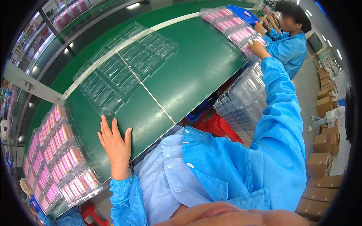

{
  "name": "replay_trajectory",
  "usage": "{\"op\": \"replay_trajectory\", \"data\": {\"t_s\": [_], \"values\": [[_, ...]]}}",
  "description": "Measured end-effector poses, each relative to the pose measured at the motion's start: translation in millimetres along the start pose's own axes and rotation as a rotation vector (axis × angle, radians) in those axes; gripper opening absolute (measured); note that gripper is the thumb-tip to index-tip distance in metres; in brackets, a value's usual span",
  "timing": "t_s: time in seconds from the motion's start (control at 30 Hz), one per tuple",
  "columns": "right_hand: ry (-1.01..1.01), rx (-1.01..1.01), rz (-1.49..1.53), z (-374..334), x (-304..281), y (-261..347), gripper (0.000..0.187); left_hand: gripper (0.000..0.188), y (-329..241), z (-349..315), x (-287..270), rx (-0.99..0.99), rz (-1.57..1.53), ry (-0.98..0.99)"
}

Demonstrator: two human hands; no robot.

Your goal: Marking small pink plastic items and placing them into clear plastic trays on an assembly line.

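My left hand (115,145) rests on the green tabletop with its fingers spread, holding nothing. Its fingertips are beside the near corner of a clear plastic tray (109,84) with moulded compartments that hold nothing. My right arm stretches far to the right, where my right hand (259,49) is at the edge of a clear tray filled with pink tubes (238,34). The fingers of that hand look curled, and a small whitish piece shows at their tips. Whether they grip the tray's edge or something small cannot be made out.
Another tray of pink tubes (60,150) lies at the left. A co-worker (286,41) in blue works at the far right by a blue tray (243,15). Stacked clear trays (241,101) and a red stool (220,128) stand below the table edge. Cardboard boxes (320,162) line the floor.
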State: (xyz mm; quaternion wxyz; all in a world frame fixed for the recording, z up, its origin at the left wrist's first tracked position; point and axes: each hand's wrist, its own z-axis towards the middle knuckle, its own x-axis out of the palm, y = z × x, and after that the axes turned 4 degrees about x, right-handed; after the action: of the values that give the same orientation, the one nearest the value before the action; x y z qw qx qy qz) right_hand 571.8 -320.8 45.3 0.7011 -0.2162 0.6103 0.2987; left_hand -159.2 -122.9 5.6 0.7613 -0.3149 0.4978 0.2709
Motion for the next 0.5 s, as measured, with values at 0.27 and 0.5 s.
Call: {"op": "replay_trajectory", "data": {"t_s": [0.27,0.5], "values": [[-0.215,0.020,0.022,19.2,-20.8,7.8,0.040,0.053,-0.5,0.6,0.9,-0.006,0.007,-0.001],[-0.235,0.200,0.696,89.0,-41.1,132.3,0.043,0.052,-0.1,2.8,3.2,0.003,0.009,-0.002]]}}
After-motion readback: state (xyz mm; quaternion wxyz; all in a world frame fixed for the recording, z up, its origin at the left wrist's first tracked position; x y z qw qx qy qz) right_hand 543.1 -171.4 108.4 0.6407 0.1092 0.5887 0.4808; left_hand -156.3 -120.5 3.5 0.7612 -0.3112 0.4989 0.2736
